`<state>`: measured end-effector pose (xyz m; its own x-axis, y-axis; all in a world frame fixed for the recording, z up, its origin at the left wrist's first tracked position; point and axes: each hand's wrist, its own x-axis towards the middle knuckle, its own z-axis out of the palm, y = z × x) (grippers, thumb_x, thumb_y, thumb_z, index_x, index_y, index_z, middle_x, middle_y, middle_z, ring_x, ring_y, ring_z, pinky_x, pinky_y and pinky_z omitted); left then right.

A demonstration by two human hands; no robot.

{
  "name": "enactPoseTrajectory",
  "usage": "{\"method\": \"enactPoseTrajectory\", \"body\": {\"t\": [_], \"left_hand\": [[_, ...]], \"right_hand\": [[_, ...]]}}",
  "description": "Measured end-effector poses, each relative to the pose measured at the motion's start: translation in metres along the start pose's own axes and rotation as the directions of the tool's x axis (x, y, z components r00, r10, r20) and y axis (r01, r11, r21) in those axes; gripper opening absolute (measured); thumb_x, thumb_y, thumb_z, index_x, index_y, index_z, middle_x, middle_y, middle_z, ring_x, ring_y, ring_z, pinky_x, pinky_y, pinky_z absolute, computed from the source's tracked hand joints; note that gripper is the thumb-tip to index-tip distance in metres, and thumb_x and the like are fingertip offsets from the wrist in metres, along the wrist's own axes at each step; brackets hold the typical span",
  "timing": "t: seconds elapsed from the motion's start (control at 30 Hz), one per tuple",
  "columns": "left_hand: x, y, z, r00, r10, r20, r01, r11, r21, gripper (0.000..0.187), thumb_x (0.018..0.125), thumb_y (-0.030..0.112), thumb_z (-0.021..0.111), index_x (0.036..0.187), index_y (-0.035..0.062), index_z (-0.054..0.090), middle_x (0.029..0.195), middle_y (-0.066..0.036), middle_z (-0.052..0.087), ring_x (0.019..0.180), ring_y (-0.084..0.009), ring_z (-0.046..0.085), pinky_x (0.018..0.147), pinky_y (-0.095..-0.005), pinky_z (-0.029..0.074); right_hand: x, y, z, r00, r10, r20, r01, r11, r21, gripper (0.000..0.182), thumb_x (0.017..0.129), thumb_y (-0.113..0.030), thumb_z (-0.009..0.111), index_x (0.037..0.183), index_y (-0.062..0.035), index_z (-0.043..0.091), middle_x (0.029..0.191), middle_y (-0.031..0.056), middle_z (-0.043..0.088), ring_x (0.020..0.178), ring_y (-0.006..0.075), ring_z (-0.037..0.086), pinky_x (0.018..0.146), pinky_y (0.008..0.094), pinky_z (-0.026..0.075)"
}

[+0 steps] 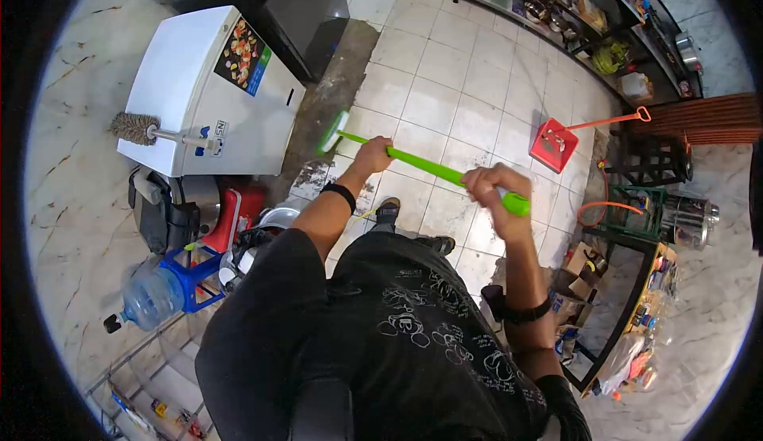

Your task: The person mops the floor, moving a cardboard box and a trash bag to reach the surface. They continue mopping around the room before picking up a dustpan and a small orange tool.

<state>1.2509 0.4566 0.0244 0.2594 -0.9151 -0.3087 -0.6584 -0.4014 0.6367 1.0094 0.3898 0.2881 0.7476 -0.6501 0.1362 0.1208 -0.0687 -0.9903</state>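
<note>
A bright green broom handle (429, 166) runs across the view in front of my body. My left hand (372, 155) is wrapped round its lower part, near the broom head. Close to the top end, my right hand (497, 195) grips the same handle. The green and white broom head (334, 132) rests on the floor at the edge of a grey, untiled strip, beside the white freezer (246, 115). Farther right on the tiles lies a red dustpan (553, 145) with some debris in it and an orange handle.
A duster (139, 128) lies on the freezer. Below it are a blue stool (191, 280) and a water bottle (152, 298). Shelves (588, 36) stand at the upper right; a black stool (656, 159) and a glass-topped table (616, 306) are at the right.
</note>
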Motion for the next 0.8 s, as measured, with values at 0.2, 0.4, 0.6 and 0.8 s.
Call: {"method": "enactPoseTrajectory", "body": {"t": [0.2, 0.4, 0.6, 0.8], "left_hand": [[-0.019, -0.056, 0.065, 0.993, 0.113, 0.039, -0.115, 0.991, 0.067, 0.018, 0.074, 0.023, 0.06, 0.076, 0.006, 0.064, 0.084, -0.019, 0.064, 0.085, -0.037, 0.06, 0.074, -0.0452, 0.048], [-0.018, 0.065, 0.139, 0.966, 0.155, 0.206, -0.132, 0.984, -0.122, 0.016, 0.078, 0.021, 0.054, 0.083, 0.0082, 0.063, 0.093, -0.016, 0.063, 0.092, -0.0357, 0.058, 0.077, -0.0441, 0.047], [-0.029, 0.155, 0.179, 0.967, 0.218, 0.131, -0.201, 0.971, -0.13, 0.013, 0.075, 0.012, 0.057, 0.086, 0.0092, 0.062, 0.087, -0.014, 0.061, 0.089, -0.0354, 0.057, 0.075, -0.0411, 0.046], [-0.072, 0.226, 0.171, 0.985, 0.174, -0.008, -0.174, 0.974, -0.145, 0.007, 0.073, 0.014, 0.06, 0.079, 0.0128, 0.064, 0.079, -0.013, 0.064, 0.081, -0.035, 0.06, 0.069, -0.0435, 0.048]], "right_hand": [[-0.025, 0.028, 0.008, 0.984, 0.105, 0.145, -0.075, 0.978, -0.197, 0.015, 0.08, 0.002, 0.062, 0.073, 0.0013, 0.049, 0.07, 0.0075, 0.056, 0.069, 0.0143, 0.054, 0.068, 0.0284, 0.046], [-0.061, -0.035, -0.041, 0.989, 0.136, 0.048, -0.121, 0.964, -0.235, 0.021, 0.079, 0.003, 0.06, 0.064, -0.0001, 0.045, 0.063, 0.006, 0.052, 0.055, 0.0115, 0.046, 0.054, 0.0257, 0.038], [-0.12, -0.067, -0.09, 0.996, 0.089, -0.008, -0.087, 0.955, -0.285, 0.021, 0.077, 0.002, 0.061, 0.064, -0.0007, 0.045, 0.06, 0.005, 0.049, 0.055, 0.0113, 0.044, 0.053, 0.0258, 0.036], [-0.177, -0.091, -0.157, 0.978, -0.204, -0.039, 0.207, 0.973, 0.102, 0.026, 0.086, -0.009, 0.056, 0.065, -0.0021, 0.042, 0.056, 0.0067, 0.047, 0.052, 0.0164, 0.042, 0.055, 0.0321, 0.038]]}}
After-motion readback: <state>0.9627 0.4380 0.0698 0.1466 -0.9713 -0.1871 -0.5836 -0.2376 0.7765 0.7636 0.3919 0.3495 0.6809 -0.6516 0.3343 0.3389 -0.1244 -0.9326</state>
